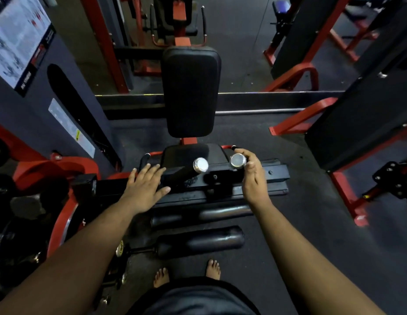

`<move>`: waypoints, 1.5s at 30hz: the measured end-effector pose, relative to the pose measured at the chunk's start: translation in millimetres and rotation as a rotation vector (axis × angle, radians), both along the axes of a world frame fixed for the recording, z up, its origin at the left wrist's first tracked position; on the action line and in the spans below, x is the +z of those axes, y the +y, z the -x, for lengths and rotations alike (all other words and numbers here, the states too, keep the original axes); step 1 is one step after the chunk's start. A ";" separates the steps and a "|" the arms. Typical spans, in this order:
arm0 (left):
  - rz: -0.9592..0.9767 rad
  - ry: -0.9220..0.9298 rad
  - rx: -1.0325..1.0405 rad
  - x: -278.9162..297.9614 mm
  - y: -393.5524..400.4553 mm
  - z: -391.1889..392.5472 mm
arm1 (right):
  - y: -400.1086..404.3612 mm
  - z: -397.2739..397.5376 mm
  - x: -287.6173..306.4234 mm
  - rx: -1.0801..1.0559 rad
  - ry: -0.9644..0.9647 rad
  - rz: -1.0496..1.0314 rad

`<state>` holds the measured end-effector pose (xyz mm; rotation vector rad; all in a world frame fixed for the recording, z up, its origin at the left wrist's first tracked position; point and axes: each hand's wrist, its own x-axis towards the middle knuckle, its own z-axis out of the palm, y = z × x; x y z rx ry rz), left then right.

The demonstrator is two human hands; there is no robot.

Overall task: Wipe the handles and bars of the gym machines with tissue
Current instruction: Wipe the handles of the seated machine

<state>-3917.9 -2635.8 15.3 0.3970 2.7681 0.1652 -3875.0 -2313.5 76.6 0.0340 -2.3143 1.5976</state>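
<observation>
A black and red seated gym machine stands in front of me, with a tall black back pad (190, 90) and a seat (193, 154). Two black handles stick up towards me, each ending in a shiny chrome cap. My right hand (252, 176) curls its fingers and thumb around the right handle (237, 160) just below its cap. The left handle (199, 165) is free. My left hand (144, 187) hovers flat with fingers spread, just left of that handle, over the black frame bar (107, 187). No tissue shows in either hand.
Black foam rollers (198, 242) lie low between me and the seat, with my bare feet below them. A grey weight-stack cover with a poster (18, 39) stands on the left. Red-framed machines (295, 76) fill the right and back. Dark rubber floor (311, 223) lies to the right.
</observation>
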 end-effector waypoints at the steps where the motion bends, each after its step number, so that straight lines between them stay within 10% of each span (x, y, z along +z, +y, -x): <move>1: 0.001 -0.004 0.003 0.3 -0.1 0.1 | 4.8 4.9 -4.0 0.014 -0.007 -0.054; 30: -0.001 -0.004 -0.016 0.4 -1.8 -0.8 | 16.5 0.5 0.9 0.002 -0.104 0.132; 45: -0.001 -0.005 -0.005 1.6 -0.5 0.0 | 23.5 13.7 -28.5 -0.019 -0.045 -0.136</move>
